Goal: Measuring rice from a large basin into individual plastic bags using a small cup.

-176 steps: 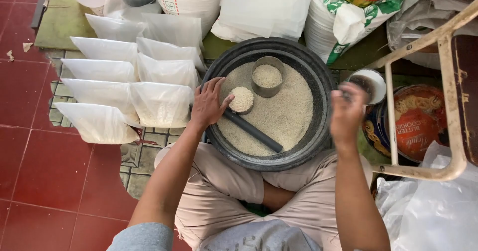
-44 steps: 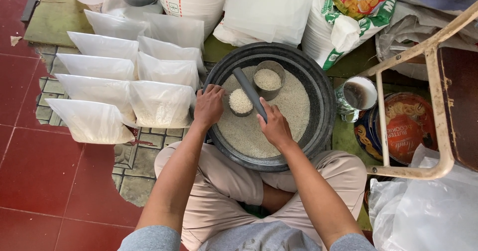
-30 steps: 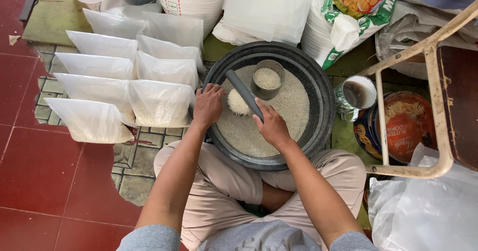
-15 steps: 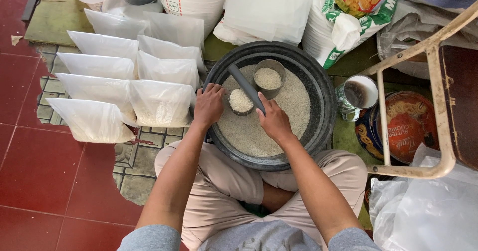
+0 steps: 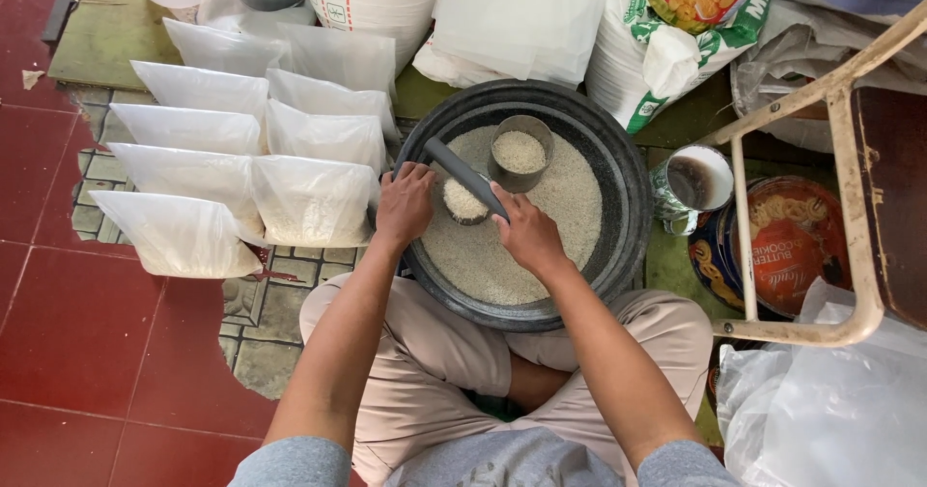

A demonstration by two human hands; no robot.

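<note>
Nearest, one round black basin of rice sits between the person's crossed legs. In it stand two tins: the left hand has its fingers closed around the small heaped tin, while the right hand clamps one dark flat stick lying across that tin's top. Behind stands a larger tin. Left lie perhaps nine filled clear bags; beyond, sacks.

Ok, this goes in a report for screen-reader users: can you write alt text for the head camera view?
A seated person's left hand steadies a small rice-filled cup in a dark basin of rice, while the right hand lays a dark stick across its top. Filled clear bags lie on the floor to the left.
</note>
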